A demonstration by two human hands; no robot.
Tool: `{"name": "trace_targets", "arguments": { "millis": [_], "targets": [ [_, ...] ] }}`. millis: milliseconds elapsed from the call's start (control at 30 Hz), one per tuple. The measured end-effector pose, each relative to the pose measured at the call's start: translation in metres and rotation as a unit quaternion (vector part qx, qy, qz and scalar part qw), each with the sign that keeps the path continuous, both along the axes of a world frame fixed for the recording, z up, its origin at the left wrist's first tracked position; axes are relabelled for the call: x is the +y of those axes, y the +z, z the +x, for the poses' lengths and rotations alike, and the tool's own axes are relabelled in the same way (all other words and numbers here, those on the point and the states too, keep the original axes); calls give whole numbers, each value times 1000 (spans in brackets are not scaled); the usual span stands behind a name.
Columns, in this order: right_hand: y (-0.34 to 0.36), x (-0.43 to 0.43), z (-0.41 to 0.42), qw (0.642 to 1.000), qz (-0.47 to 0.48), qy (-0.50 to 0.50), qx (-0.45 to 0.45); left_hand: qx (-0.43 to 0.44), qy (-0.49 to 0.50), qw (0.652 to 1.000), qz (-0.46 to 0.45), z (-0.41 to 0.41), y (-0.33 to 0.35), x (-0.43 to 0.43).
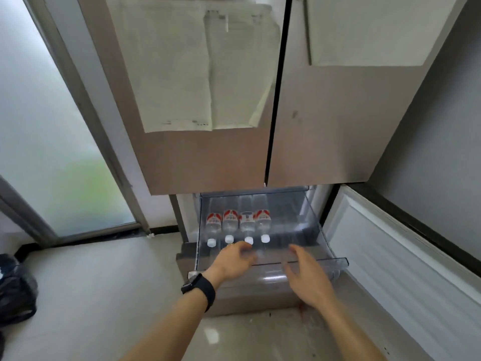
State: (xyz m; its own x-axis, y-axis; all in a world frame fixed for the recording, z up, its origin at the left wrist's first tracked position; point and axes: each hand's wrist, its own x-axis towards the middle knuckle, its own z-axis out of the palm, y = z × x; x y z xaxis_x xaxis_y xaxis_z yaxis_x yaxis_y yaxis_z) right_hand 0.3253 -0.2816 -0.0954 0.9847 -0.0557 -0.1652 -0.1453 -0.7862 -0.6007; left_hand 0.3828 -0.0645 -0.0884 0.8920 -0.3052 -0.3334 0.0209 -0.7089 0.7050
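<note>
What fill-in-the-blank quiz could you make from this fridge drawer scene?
1. The clear drawer holds ____ bottles lying side by side.
2. Their caps are all ____ in colour.
3. The black watch is worn on the person's ____ wrist.

Missing words: four; white; left.

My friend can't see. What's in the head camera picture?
A person's left hand and right hand reach toward a pulled-out clear fridge drawer where four water bottles lie side by side, white caps toward the person. Both hands are empty; the left wrist wears a black watch.
</note>
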Motion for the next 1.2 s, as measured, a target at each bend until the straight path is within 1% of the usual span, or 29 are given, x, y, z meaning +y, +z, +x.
{"name": "trace_targets", "arguments": {
  "millis": [100, 167, 200, 233, 300, 333, 400, 467, 533, 600, 667, 700, 733, 767, 833, 900, 967, 1000, 1067, 1133, 1200],
  "targets": [
    [-23, -20, 52, 998, -24, 49, 44, 63, 53, 996, -34, 44, -35, -26],
    [-41, -29, 87, 993, -25, 77, 90, 108, 91, 989, -47, 79, -84, -34],
    [-50, -31, 104, 989, -13, 86, 118, 124, 113, 984, -57, 94, -108, -37],
    [-61, -32, 119, 984, 4, 93, 154, 133, 142, 978, -71, 101, -115, -41],
    [-77, -28, 148, 968, 61, 96, 222, 166, 215, 954, -124, 109, -102, -54],
    [-83, -25, 161, 961, 101, 83, 244, 198, 256, 934, -150, 113, -100, -59],
    [-91, -17, 186, 944, 193, 25, 268, 263, 321, 889, -195, 124, -102, -67],
    [-100, -9, 205, 915, 275, -40, 292, 276, 359, 859, -237, 134, -114, -71],
    [-109, -3, 219, 886, 331, -91, 313, 267, 395, 837, -268, 142, -121, -74],
    [-116, 1, 226, 858, 367, -129, 335, 271, 417, 818, -289, 146, -125, -76],
    [-116, 2, 228, 842, 380, -147, 354, 272, 414, 817, -295, 146, -123, -79],
    [-114, 2, 228, 847, 368, -143, 356, 266, 403, 830, -278, 145, -122, -81],
    [-113, 1, 227, 856, 352, -138, 352, 255, 385, 853, -245, 143, -119, -83],
    [-110, -1, 224, 869, 330, -134, 344, 238, 366, 876, -206, 139, -115, -85],
    [-100, -10, 216, 899, 284, -127, 310, 191, 351, 906, -137, 128, -108, -88],
    [-88, -28, 204, 941, 197, -93, 259, 143, 338, 928, -62, 114, -101, -84],
    [-73, -50, 191, 975, 68, -30, 209, 104, 277, 954, 54, 99, -90, -68],
    [-64, -59, 183, 984, 4, -5, 180, 85, 241, 961, 107, 91, -80, -59],
    [-49, -72, 171, 990, -79, 21, 111, 42, 179, 965, 188, 80, -58, -43],
    [-30, -75, 162, 988, -136, 57, 50, -16, 137, 959, 246, 75, -36, -31],
    [-16, -77, 158, 978, -180, 110, 7, -69, 106, 954, 273, 79, -16, -28]
  ]
}}
